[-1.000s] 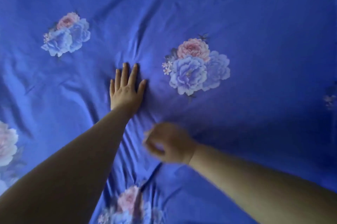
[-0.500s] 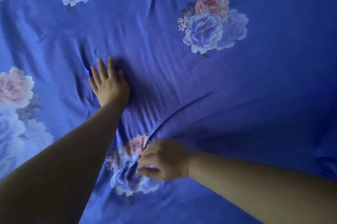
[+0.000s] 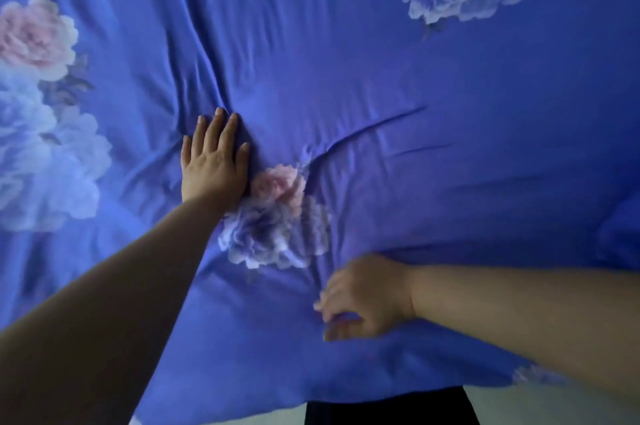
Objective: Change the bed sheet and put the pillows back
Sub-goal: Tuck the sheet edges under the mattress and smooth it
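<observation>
A single head-worn view looks steeply down from close above the bed sheet, which fills nearly the whole frame. Its near edge shows at the bottom, and both forearms reach in from the lower corners.

This is a bedroom in a home. A big blue bed sheet with pink and pale blue flowers printed on it covers a bed and fills almost the whole view. A strip of pale floor shows at the bottom edge.
</observation>
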`<state>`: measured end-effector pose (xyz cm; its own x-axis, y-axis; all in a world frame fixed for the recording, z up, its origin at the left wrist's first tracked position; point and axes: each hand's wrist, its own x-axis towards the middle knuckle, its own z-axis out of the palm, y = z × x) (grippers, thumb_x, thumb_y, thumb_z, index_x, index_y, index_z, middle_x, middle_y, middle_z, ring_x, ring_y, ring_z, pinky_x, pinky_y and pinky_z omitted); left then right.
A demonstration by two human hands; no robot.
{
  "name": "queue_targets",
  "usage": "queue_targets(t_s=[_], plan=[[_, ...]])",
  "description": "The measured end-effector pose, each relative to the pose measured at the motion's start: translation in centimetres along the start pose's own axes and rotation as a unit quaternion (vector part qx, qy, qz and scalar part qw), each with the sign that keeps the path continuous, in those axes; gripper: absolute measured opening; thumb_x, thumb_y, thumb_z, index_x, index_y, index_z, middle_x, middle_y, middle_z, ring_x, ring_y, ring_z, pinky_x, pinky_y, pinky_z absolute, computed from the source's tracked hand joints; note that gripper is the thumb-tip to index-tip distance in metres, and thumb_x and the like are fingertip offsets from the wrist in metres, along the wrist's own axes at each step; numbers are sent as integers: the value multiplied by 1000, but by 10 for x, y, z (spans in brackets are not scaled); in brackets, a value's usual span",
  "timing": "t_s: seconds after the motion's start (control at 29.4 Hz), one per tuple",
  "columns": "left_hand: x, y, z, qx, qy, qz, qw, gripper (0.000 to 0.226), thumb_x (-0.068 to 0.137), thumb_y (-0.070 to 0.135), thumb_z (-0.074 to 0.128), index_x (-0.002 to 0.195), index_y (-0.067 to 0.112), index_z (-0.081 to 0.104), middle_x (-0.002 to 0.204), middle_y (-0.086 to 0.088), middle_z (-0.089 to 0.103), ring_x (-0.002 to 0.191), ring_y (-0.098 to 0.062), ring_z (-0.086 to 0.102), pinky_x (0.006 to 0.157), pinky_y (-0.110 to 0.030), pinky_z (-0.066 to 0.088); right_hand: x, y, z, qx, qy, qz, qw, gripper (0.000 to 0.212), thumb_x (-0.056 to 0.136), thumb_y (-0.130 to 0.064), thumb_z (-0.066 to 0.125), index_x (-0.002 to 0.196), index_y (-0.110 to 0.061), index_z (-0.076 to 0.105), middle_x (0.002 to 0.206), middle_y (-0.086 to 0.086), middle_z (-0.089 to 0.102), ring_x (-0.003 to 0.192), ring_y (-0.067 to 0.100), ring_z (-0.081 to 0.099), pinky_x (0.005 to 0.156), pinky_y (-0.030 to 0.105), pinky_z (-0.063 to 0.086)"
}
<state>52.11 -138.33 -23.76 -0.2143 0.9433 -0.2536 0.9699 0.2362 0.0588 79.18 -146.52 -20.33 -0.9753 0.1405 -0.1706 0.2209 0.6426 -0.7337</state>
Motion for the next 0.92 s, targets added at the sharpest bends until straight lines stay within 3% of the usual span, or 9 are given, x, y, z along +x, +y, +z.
queue_targets(t_s=[0.03, 0.1, 0.2, 0.27, 0.37, 0.54, 0.65, 0.75, 0.92], plan=[[-2, 2, -6, -10, 10, 12, 1000, 49, 98, 41, 34, 144, 23, 38, 154, 0, 31, 143, -26, 23, 116, -45, 16, -6, -16, 1, 36, -11, -20, 999, 38, 92, -46, 53, 75, -17, 71, 81, 1, 73, 74, 26, 68, 60, 36, 56], [-4, 12, -18, -24, 36, 76, 996, 51, 95, 44, 33, 139, 23, 46, 148, -3, 40, 138, -28, 33, 114, -44, 22, -1, -1, -22, 4, 152, -48, 987, 40, 95, -39, 49, 72, -16, 72, 69, 5, 69, 60, 27, 66, 50, 32, 53], [-15, 39, -13, 9, 15, 235, 972, 57, 94, 51, 28, 144, 27, 38, 152, -5, 33, 141, -29, 30, 115, -46, 21, 15, 81, -102, -106, 349, 162, 917, 37, 93, -36, 50, 105, -8, 71, 105, 13, 69, 94, 32, 66, 83, 39, 51], [-39, 52, 4, 33, -21, 310, 950, 63, 92, 58, 26, 147, 27, 32, 155, -5, 26, 144, -30, 23, 116, -47, 18, 6, 122, -127, -151, 275, 340, 886, 59, 90, -57, 36, 134, -21, 53, 141, 7, 48, 130, 30, 45, 109, 44, 31], [-89, 49, 29, 49, -66, 402, 912, 69, 91, 63, 26, 149, 26, 26, 157, -6, 21, 145, -30, 17, 118, -46, 15, -15, 95, -59, -169, 87, 355, 915, 76, 81, -73, 16, 145, -35, 34, 154, -5, 28, 145, 22, 18, 116, 48, 8], [-182, 37, 30, -27, -124, 555, 822, 61, 89, 61, 38, 132, 21, 55, 142, -6, 49, 128, -29, 48, 107, -43, 38, -104, -48, 58, -90, 14, 188, 978, 67, 81, -73, 39, 124, -25, 59, 125, -4, 59, 115, 22, 57, 97, 34, 32], [-211, 53, 16, -22, -129, 500, 856, 78, 76, 77, 39, 115, 14, 62, 113, -7, 62, 97, -29, 60, 83, -37, 50, -127, -55, 59, -165, 46, 168, 971, 72, 74, -77, 44, 116, -22, 63, 113, -1, 62, 98, 22, 61, 87, 31, 38], [-223, 87, 9, 65, -185, 439, 877, 80, 70, 80, 43, 112, 13, 55, 109, -8, 57, 97, -29, 55, 78, -39, 47, -132, -47, 37, -238, 16, 236, 942, 84, 65, -78, 52, 123, -18, 59, 117, 3, 59, 102, 26, 58, 85, 37, 47], [-241, 114, 17, 46, -201, 375, 904, 40, 88, 51, 53, 106, 16, 54, 112, -6, 58, 106, -28, 55, 79, -37, 44, -136, -51, 35, -251, 3, 245, 937, 37, 67, -43, 81, 77, -14, 62, 75, 5, 61, 73, 27, 62, 53, 32, 48]])
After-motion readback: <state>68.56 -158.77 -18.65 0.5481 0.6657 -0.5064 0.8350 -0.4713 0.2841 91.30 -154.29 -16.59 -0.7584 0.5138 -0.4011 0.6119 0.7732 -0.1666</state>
